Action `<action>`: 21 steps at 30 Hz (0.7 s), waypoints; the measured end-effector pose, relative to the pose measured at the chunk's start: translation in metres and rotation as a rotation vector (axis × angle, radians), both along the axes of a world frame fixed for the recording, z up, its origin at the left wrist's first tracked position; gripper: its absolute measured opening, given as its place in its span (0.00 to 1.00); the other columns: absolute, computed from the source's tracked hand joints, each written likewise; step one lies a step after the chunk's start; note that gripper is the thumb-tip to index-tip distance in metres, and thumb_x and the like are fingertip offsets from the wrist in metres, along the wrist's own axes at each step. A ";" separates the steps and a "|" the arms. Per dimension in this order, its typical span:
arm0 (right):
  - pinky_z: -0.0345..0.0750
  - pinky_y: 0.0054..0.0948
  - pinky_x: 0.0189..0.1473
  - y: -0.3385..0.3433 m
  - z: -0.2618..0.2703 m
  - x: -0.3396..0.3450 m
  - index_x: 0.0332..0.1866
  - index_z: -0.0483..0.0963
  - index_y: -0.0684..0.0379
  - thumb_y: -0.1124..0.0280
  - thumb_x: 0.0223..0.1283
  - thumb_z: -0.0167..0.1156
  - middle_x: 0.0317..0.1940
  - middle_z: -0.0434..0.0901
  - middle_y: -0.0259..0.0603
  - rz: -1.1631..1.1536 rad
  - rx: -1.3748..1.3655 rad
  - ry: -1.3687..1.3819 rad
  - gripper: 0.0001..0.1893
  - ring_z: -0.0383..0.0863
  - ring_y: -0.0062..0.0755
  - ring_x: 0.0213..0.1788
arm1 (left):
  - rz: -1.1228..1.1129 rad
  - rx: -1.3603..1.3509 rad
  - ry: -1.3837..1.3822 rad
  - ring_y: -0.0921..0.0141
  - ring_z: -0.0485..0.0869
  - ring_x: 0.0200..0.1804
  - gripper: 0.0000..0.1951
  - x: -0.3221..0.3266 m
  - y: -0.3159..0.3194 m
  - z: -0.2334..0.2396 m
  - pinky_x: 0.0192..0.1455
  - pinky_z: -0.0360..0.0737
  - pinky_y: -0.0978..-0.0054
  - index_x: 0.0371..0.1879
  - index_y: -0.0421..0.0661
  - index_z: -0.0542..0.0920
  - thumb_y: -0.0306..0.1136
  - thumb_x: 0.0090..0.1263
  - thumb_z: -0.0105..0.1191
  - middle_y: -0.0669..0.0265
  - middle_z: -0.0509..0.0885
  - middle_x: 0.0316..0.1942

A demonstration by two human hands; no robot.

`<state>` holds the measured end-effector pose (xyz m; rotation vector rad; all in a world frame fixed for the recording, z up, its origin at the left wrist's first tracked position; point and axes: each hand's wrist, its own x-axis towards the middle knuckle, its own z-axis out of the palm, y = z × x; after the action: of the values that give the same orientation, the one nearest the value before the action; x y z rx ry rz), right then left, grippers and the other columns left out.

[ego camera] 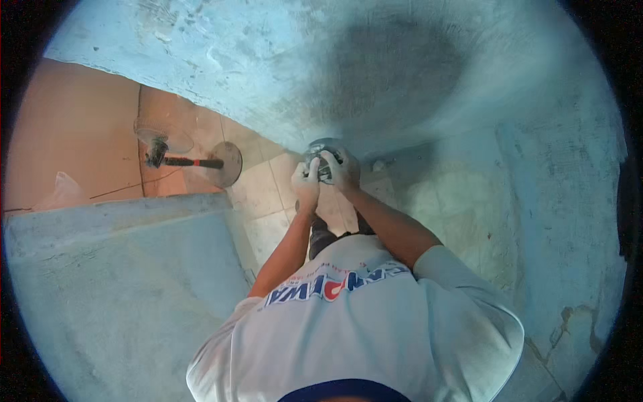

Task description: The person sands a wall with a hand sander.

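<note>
Straight ahead of my body, both hands are closed around a dusty, dark handheld power tool with a round front (325,174), possibly a sander or grinder. My left hand (307,182) grips its left side, and my right hand (343,168) wraps around its right side. Both thumbs lie on top. The tool is at the lower part of a blue, rough-surfaced wall (241,65); whether it touches the wall cannot be told. A dark, blurred shadow or patch shows on the wall above and to the right. My hands partly cover the tool's body.
Through an opening on the left, a pedestal fan (193,162) with a round base appears beside an orange wall (75,135). A thin cable runs near it. A low blue wall (125,261) is at lower left. Pale tiles (256,188) cover the floor beneath my hands. Another blue wall (562,201) rises on the right.
</note>
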<state>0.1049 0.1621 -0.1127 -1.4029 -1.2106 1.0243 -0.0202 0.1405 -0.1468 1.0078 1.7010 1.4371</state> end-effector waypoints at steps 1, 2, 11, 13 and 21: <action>0.79 0.43 0.54 0.000 0.000 0.000 0.48 0.84 0.61 0.50 0.64 0.66 0.42 0.87 0.54 0.010 -0.109 -0.014 0.23 0.87 0.52 0.47 | 0.005 -0.025 0.007 0.81 0.71 0.27 0.14 0.004 -0.008 0.004 0.27 0.69 0.76 0.27 0.42 0.82 0.36 0.76 0.64 0.74 0.79 0.24; 0.79 0.43 0.54 -0.001 0.001 0.000 0.48 0.84 0.61 0.51 0.64 0.66 0.44 0.87 0.55 -0.002 -0.187 -0.011 0.22 0.87 0.52 0.48 | -0.025 -0.173 -0.200 0.81 0.71 0.27 0.14 0.008 -0.010 0.009 0.28 0.69 0.76 0.28 0.42 0.83 0.37 0.76 0.64 0.74 0.79 0.24; 0.79 0.43 0.51 0.001 0.003 -0.009 0.46 0.84 0.61 0.55 0.65 0.66 0.42 0.87 0.51 0.053 -0.024 -0.009 0.18 0.86 0.54 0.46 | -0.092 0.041 0.149 0.79 0.76 0.29 0.15 -0.022 0.008 0.021 0.33 0.74 0.72 0.37 0.36 0.88 0.39 0.78 0.61 0.69 0.82 0.23; 0.79 0.44 0.50 -0.008 -0.005 -0.006 0.46 0.84 0.61 0.54 0.67 0.65 0.42 0.87 0.51 0.059 0.020 -0.056 0.19 0.86 0.55 0.46 | -0.103 -0.098 0.064 0.79 0.79 0.31 0.14 -0.024 -0.004 0.012 0.34 0.76 0.74 0.41 0.36 0.89 0.38 0.78 0.61 0.69 0.85 0.26; 0.78 0.42 0.53 0.000 -0.020 0.000 0.51 0.82 0.61 0.55 0.70 0.62 0.43 0.85 0.54 0.158 -0.258 -0.020 0.19 0.86 0.49 0.49 | -0.158 -0.309 -0.400 0.79 0.82 0.39 0.14 -0.016 -0.012 0.010 0.40 0.82 0.77 0.50 0.38 0.87 0.37 0.80 0.58 0.72 0.86 0.34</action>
<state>0.1052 0.1620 -0.1328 -1.5348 -1.2531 1.3172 -0.0365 0.1283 -0.1370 0.6213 1.4553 1.1380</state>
